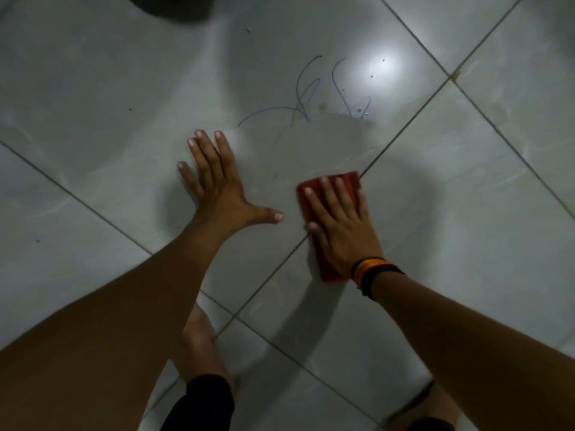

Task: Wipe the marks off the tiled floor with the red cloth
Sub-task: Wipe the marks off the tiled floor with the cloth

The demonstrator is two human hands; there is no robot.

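- Head view: your right hand (339, 225) lies flat with fingers spread on the red cloth (326, 231), pressing it to the tiled floor (466, 213) across a grout line; that grip is open-palmed, not clenched.
- Your left hand (217, 185) is splayed bare on the tile, holding nothing, just beside the cloth.
- A duller, damp-looking patch (311, 144) lies ahead of both hands, suggesting that part is wiped.
- The blue pen marks (308, 91) beyond that patch remain, well ahead of the cloth, so the job looks roughly part done.
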